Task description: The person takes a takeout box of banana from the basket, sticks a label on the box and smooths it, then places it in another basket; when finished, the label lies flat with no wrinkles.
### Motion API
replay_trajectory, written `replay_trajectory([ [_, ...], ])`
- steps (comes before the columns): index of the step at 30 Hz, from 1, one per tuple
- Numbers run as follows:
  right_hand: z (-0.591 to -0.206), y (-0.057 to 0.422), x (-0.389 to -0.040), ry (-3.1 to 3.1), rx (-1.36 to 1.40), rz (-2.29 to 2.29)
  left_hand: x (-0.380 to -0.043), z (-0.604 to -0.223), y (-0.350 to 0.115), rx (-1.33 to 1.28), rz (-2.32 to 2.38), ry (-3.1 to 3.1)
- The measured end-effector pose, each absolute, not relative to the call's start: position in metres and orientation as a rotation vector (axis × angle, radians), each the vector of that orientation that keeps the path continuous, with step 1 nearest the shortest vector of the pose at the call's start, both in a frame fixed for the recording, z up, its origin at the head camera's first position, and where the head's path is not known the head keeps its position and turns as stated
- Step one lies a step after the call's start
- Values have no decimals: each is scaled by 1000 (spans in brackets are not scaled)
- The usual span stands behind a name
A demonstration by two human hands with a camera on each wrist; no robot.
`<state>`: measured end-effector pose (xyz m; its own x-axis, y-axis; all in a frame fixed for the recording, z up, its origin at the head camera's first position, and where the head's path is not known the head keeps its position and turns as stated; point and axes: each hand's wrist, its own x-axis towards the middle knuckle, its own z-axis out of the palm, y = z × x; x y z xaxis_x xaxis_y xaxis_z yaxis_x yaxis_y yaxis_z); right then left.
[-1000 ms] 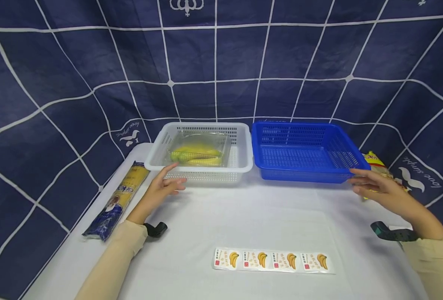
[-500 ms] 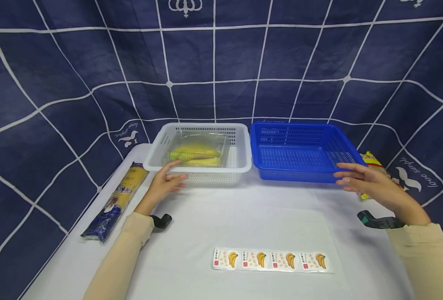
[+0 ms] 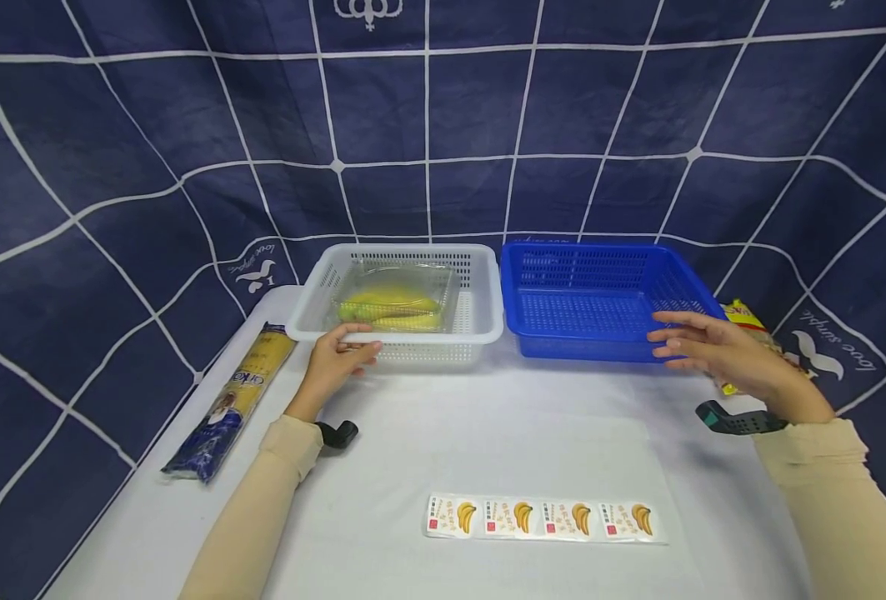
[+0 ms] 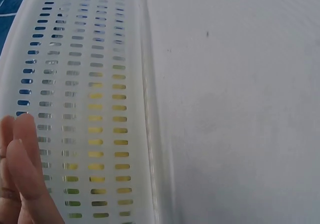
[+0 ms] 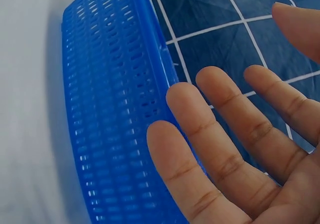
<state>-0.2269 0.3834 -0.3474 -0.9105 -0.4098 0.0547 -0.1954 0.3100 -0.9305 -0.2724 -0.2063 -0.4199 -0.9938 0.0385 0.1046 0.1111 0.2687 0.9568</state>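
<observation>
My left hand (image 3: 337, 360) is at the front left rim of a white plastic basket (image 3: 480, 339), its fingertips overlapping the rim in the head view. In the left wrist view, the fingers (image 4: 31, 184) lie beside the basket's slotted wall (image 4: 107, 134), fairly straight and gripping nothing. Inside the basket is a clear plastic box (image 3: 450, 292) with yellow-green bananas (image 3: 390, 307) in it. My right hand (image 3: 720, 354) hovers near the front right corner of a blue plastic basket (image 3: 585, 348), fingers spread and relaxed, holding nothing. The right wrist view shows its fingertips (image 5: 182, 96) in front of the blue rim.
A strip of banana stickers (image 3: 543, 518) lies on the white tablecloth (image 3: 503, 433) near the front. A blue-and-yellow pasta packet (image 3: 236, 400) is at the left edge. Behind the right hand a yellow packet (image 3: 744, 317) is partly hidden. A dark checked curtain (image 3: 473, 200) hangs behind.
My right hand has moved left along the blue basket's front rim. My left hand has shifted slightly right at the white basket's front. The baskets and packets stay put.
</observation>
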Motion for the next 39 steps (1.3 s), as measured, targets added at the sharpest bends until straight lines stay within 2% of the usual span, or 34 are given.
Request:
replay_trajectory([
  [6,-342,374,-235,2348,-540,-1662,-273,-420,-203,-77,-1854,-2420],
  [39,-337,297,-271,2433,-527,-1782,-279,-423,-204,-113,-1883,-2401],
])
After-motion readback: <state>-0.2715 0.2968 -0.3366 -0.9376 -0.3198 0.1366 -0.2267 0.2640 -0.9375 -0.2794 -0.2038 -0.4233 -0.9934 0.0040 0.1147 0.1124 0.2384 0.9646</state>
